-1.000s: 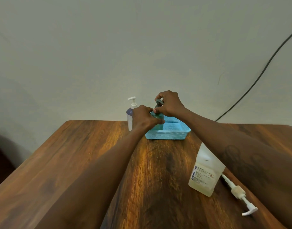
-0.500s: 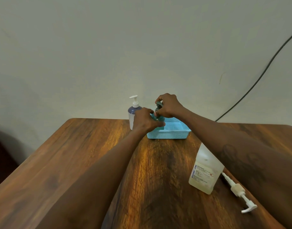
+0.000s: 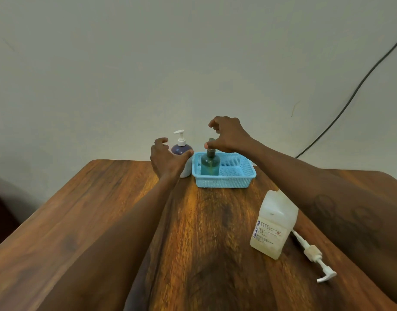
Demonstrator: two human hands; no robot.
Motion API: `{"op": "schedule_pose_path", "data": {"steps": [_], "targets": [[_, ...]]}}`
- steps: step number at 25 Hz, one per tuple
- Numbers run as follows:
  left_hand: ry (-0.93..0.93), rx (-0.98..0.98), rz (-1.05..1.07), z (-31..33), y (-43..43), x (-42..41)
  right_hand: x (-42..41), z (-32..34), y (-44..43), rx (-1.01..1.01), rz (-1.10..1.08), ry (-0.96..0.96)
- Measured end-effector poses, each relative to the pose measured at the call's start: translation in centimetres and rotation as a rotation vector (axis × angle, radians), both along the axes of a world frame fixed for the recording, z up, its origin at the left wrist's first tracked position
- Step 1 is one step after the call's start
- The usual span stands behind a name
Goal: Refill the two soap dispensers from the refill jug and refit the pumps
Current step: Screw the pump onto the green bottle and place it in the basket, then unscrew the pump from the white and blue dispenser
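A teal soap dispenser [image 3: 210,166] with a dark pump stands upright in the left part of a light blue basket [image 3: 224,181]. My right hand [image 3: 229,136] hovers just above its pump, fingers spread and holding nothing. My left hand [image 3: 167,159] is open to the left of the basket, in front of a second dispenser [image 3: 181,149] with a dark blue top and white pump, which it partly hides. The translucent refill jug [image 3: 274,225] stands uncapped on the table at the right, its white pump [image 3: 313,254] lying beside it.
The wooden table [image 3: 103,221] meets a plain wall at the back. A black cable [image 3: 350,97] runs down the wall at the right. My right forearm crosses the table behind the jug.
Both hands have let go of the teal dispenser. My left hand moved left toward the other dispenser and my right hand lifted off the pump. The view has shifted slightly.
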State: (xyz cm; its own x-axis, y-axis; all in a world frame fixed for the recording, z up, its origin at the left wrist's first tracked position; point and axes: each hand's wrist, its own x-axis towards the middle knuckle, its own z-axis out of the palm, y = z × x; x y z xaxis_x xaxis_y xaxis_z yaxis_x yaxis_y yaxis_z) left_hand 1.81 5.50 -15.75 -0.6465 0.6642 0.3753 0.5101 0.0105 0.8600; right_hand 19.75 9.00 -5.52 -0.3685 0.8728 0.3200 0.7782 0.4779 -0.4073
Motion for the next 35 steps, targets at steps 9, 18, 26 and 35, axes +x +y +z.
{"op": "schedule_pose_path", "data": {"steps": [9,18,26,35], "targets": [[-0.031,-0.297,-0.259,-1.9,4.4,-1.4,-2.0,-0.4,0.1,0.043,0.072,-0.027],[0.15,0.106,-0.275,1.2,-3.0,-1.2,-2.5,0.2,-2.1,0.057,0.153,0.125],[0.156,0.147,-0.381,4.4,-11.0,1.3,-1.3,1.9,-9.0,0.146,0.175,0.253],[0.026,-0.015,-0.714,2.9,-16.4,0.8,0.4,-0.2,-13.6,-0.094,0.272,0.326]]}}
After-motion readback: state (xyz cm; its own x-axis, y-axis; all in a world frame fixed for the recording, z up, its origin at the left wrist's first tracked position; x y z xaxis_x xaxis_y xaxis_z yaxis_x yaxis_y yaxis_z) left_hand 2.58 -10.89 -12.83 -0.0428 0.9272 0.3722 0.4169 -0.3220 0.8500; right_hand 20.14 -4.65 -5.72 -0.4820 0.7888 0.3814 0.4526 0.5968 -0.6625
